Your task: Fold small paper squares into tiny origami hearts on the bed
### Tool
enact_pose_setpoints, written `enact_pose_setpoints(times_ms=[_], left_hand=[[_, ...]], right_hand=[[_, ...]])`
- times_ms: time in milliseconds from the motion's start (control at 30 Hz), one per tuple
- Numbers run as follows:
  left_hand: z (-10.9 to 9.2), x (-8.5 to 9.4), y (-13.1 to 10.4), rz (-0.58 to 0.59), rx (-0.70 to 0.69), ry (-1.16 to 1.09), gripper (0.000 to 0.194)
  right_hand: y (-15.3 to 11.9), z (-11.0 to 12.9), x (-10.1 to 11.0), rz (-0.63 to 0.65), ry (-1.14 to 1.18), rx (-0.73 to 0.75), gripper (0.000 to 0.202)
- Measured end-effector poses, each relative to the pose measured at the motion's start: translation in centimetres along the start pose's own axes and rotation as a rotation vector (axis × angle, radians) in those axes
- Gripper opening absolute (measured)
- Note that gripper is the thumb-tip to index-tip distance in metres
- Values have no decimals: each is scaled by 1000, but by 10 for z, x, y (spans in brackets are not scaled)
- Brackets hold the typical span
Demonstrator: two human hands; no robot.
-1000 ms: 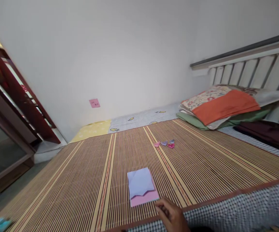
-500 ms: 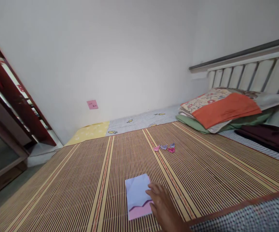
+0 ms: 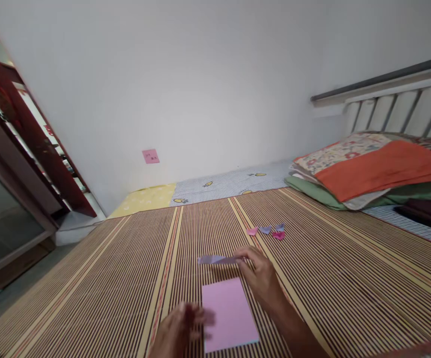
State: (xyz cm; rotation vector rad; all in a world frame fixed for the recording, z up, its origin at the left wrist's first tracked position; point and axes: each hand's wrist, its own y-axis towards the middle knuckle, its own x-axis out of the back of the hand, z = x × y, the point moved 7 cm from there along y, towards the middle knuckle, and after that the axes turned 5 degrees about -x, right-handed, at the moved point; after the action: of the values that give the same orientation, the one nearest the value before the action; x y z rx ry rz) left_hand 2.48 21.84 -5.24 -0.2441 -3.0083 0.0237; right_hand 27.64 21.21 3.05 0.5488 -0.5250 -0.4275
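Observation:
Between thumb and fingers, my right hand (image 3: pixel 258 273) pinches the edge of a blue-lilac sheet of paper (image 3: pixel 215 259), seen nearly edge-on above the mat. Just below it a pink pad of paper (image 3: pixel 230 315) lies on the striped mat (image 3: pixel 126 278). My left hand (image 3: pixel 183 328) is at the pad's left edge, blurred by motion, its fingers apart and nothing in them. Farther back on the mat sit several small folded papers: a pink one (image 3: pixel 252 231), a magenta one (image 3: pixel 278 235) and blue-lilac ones (image 3: pixel 265 229).
Folded orange and floral cloths (image 3: pixel 379 169) are stacked at the right, beside dark cloth (image 3: pixel 428 214) and a white radiator (image 3: pixel 398 112). A pink note (image 3: pixel 151 156) is on the wall. At the left are a reddish door (image 3: pixel 58 174) and a glass-panelled cabinet (image 3: pixel 6 223).
My right hand has lifted the blue-lilac sheet up and away, uncovering the pink pad. My left hand has come into view. The view has shifted slightly left.

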Motion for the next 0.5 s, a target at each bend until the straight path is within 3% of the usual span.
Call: enact_pose_setpoints(times_ms=[100, 167, 233, 300, 400, 500], left_hand=[[-32, -47, 36, 269, 189, -743, 63], [-51, -66, 58, 340, 238, -961, 49], [-58, -73, 79, 327, 241, -1046, 25], [-60, -73, 93, 318, 223, -1096, 14], [-56, -68, 103, 290, 202, -1103, 22], [-48, -59, 105, 151, 231, -1058, 33]], right_hand=[[7, 11, -7, -8, 53, 52, 22], [8, 18, -16, 19, 93, 111, 27], [10, 21, -24, 46, 113, 152, 30], [13, 18, -28, 67, 112, 172, 31], [19, 12, -31, 119, 100, 184, 32], [22, 9, -32, 229, 98, 148, 35]])
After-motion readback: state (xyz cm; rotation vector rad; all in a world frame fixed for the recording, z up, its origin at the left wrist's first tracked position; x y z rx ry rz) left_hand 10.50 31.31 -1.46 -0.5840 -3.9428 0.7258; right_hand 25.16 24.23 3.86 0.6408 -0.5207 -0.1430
